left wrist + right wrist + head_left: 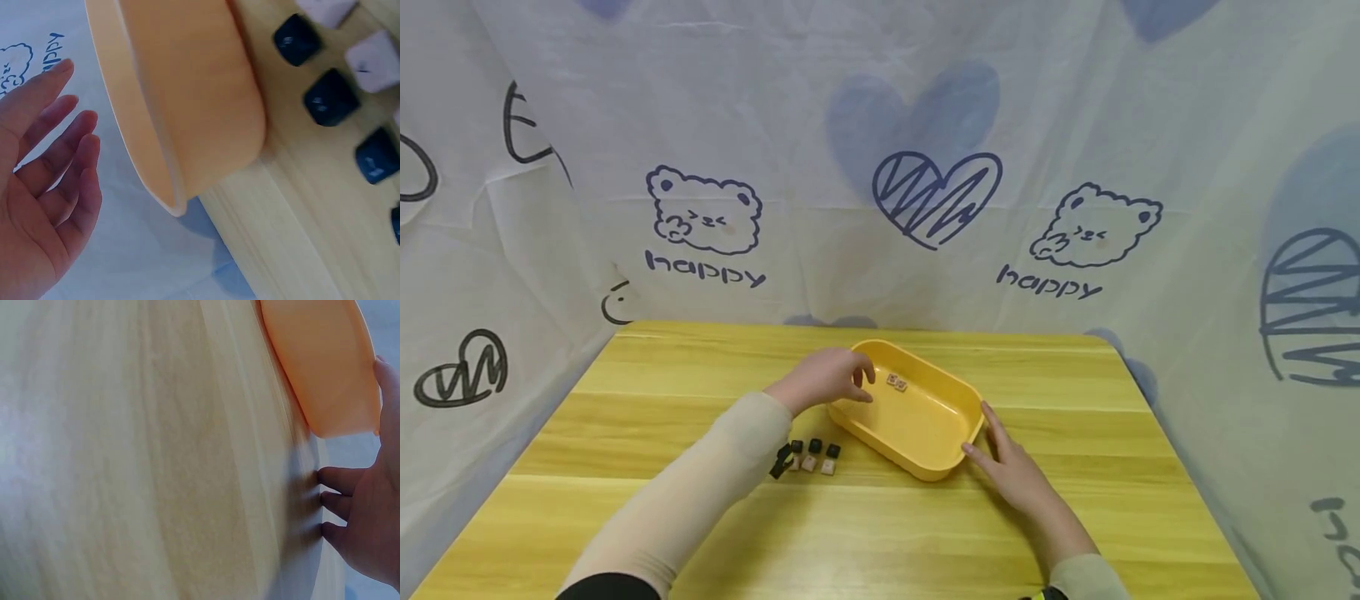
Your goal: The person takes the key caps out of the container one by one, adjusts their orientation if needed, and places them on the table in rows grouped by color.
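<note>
My left hand [835,379] reaches over the left end of a yellow plastic basin [955,471], its fingers loosely bent and holding nothing. In the left wrist view the same hand [53,181] shows an empty palm beside the basin's rim. At the basin's right corner is my right hand [1011,471], thumb and forefinger spread and touching the rim. The right wrist view shows its other fingers [337,503] extended beside the basin wall. Inside the basin lie two small pale keycaps [897,382], close together.
Left of the basin, black keycaps [816,446] and pale pink keycaps [808,463] lie in two rows on the wood-grain table [880,542], partly hidden by the left wrist. A white printed cloth [820,208] hangs behind the table and along its sides.
</note>
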Available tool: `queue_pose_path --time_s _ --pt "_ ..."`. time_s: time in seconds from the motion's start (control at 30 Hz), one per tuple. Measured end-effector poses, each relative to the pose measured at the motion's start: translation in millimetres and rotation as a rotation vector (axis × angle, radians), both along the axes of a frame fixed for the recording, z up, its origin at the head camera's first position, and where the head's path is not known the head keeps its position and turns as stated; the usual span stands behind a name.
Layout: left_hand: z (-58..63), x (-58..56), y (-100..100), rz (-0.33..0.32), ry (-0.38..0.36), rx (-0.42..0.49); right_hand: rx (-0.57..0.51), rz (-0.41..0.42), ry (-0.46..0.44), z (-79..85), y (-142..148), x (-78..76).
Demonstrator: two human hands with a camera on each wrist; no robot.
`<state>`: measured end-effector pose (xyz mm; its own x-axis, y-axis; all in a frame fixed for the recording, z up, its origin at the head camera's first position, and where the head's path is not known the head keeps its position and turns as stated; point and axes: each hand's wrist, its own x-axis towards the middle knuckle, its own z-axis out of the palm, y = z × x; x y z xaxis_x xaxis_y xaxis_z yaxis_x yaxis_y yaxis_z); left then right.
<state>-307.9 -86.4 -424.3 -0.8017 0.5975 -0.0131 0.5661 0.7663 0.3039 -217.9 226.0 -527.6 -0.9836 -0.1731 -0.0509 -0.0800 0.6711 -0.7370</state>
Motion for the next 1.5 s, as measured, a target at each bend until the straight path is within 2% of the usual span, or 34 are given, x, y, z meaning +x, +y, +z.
queue_pose_path --time_s 0.27,0.6,0.87,1.07,1.27,1.5 --pt "2.1 -21.5 20 -0.058 -0.037 -0.075 0.011 0.001 0.020 0.8 1 -0.6" --pt "-6.1 -48.4 43 -0.127 -0.034 -0.154 0.008 -0.001 0.025 -0.1 2 -1.3" --pt "-16.8 -57.8 56 -0.198 -0.113 -0.206 0.000 -0.007 0.015 -2.8 0 -0.2" --pt "-19.7 -63.0 66 -0.236 -0.095 -0.253 -0.009 -0.012 0.024 -2.3 0 0.7" --pt "-24.5 -68.3 74 -0.240 -0.090 -0.313 -0.011 -0.013 0.031 -0.6 1 1.7" --pt "-35.4 -77.3 78 -0.253 -0.095 -0.335 -0.015 -0.018 0.024 1.1 1 2.3"
